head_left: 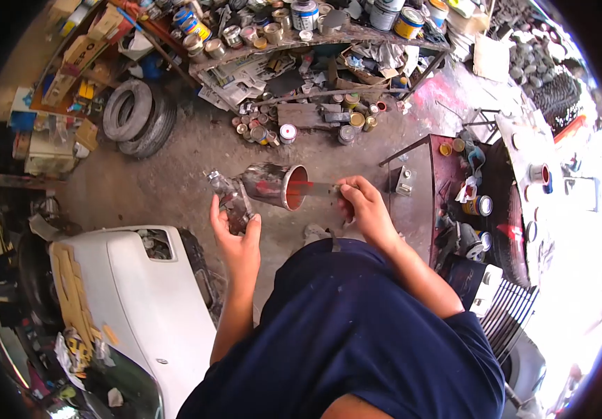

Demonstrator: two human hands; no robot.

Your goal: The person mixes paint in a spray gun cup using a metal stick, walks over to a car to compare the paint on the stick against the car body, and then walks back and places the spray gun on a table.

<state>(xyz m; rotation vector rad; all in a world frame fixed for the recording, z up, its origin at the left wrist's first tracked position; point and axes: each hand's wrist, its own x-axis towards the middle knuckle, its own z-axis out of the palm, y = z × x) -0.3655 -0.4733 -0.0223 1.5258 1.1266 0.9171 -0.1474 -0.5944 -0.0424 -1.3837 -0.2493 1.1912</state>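
Observation:
My left hand (pixel 235 241) is closed around the body of a paint-smeared spray gun (pixel 231 195). The gun's cup (pixel 267 185) lies to the right of these fingers, its round mouth facing right and red paint coating the inside. Between thumb and fingers, my right hand (pixel 362 202) pinches a thin flat stirring strip (pixel 323 188). Its red-coated end reaches into the mouth of the cup, and the tip is hidden inside.
Paint cans (pixel 304 14) crowd a workbench ahead, with more tins (pixel 287 133) on the floor below. Two tyres (pixel 149 119) lie to the left. A white car panel (pixel 133 272) is at lower left, and a dark red table (pixel 444 167) holding tins stands right.

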